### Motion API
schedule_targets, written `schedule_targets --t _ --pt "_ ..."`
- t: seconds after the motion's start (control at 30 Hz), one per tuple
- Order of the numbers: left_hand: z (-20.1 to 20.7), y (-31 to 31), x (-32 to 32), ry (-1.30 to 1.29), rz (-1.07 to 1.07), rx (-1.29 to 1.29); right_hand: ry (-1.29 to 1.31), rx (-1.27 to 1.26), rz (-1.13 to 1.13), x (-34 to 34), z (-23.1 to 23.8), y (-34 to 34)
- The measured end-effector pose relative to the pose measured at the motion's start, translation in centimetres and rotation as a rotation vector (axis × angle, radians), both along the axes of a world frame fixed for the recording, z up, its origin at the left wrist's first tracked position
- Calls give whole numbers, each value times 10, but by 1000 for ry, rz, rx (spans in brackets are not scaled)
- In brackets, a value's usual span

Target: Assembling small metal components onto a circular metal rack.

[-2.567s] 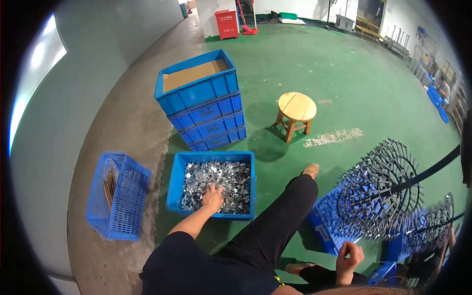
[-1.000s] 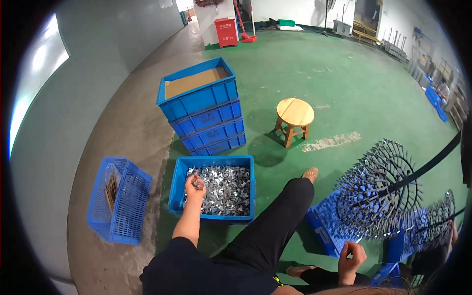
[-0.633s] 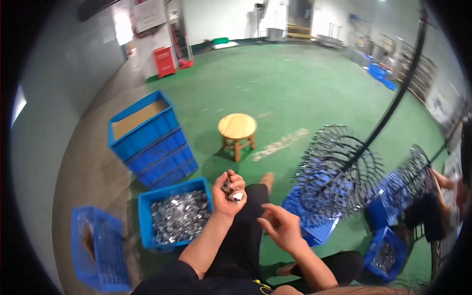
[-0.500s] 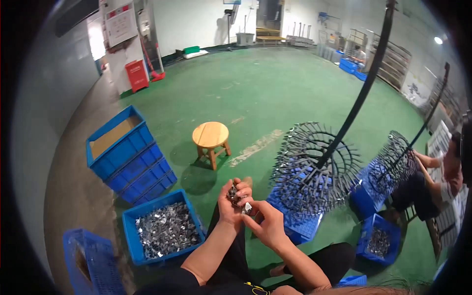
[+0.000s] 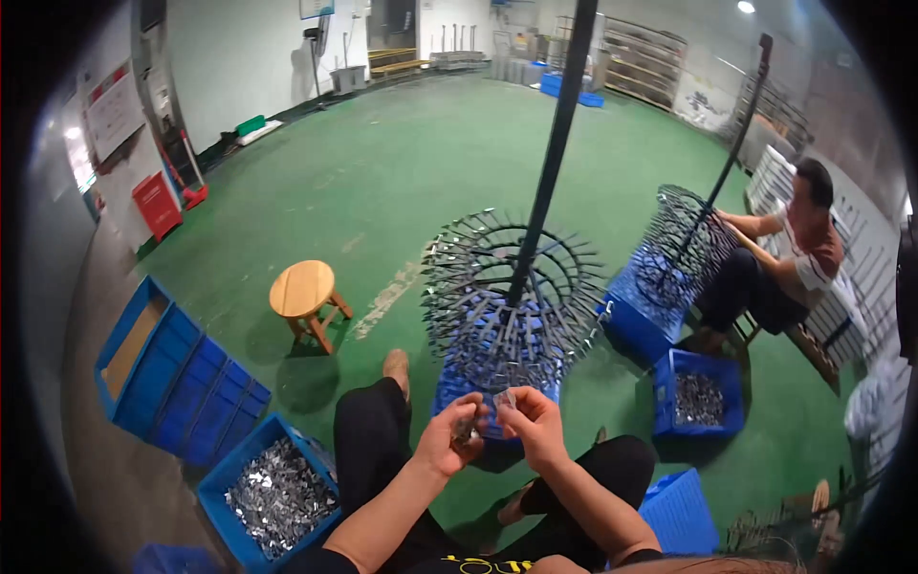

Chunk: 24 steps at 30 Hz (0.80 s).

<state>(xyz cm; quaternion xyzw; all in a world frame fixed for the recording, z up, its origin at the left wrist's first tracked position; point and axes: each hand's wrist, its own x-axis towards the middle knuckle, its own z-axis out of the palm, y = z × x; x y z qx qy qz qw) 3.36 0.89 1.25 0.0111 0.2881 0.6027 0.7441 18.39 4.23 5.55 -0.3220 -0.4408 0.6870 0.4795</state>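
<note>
My left hand (image 5: 449, 436) is curled round several small metal pieces (image 5: 465, 430), shiny grey and partly hidden by the fingers. Close beside it, my right hand (image 5: 535, 424) pinches one small silvery metal piece (image 5: 504, 399) between thumb and fingers. Just beyond both hands stands a round black rack (image 5: 512, 297) with rings of outward prongs on a tall central pole (image 5: 553, 158). Small shiny pieces sit on some prongs, mostly at its left side. Under the rack is a blue crate (image 5: 448, 392). To my left, a blue bin (image 5: 216, 497) holds many loose metal pieces (image 5: 282, 497).
A wooden stool (image 5: 304, 289) stands ahead left, near stacked blue crates (image 5: 182, 383). On the right, a seated co-worker (image 5: 794, 239) handles a second pronged rack (image 5: 684, 244). Another blue bin of pieces (image 5: 698, 397) and an upturned-looking blue crate (image 5: 679, 512) lie nearer me.
My view has swung to the right, bringing the co-worker more fully into sight. My hands have drawn slightly apart, and the right one now holds its piece up in front of the rack.
</note>
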Motion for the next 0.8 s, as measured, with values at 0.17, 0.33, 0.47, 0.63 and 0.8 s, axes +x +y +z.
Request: schedule_targets --t 0.17,0.33,0.47,0.63,0.8 --pt "27 9 26 334 -125 81 26 -170 13 34 -17 6" --pt "40 16 50 730 -117 167 47 -129 -50 44 -27 6" --pt "42 31 42 931 -103 321 -381 333 -192 59 3 5" --pt "66 59 54 1270 -166 537 -741 741 -380 81 13 26" --pt "85 108 62 1415 -233 756 -896 803 -535 104 21 54"
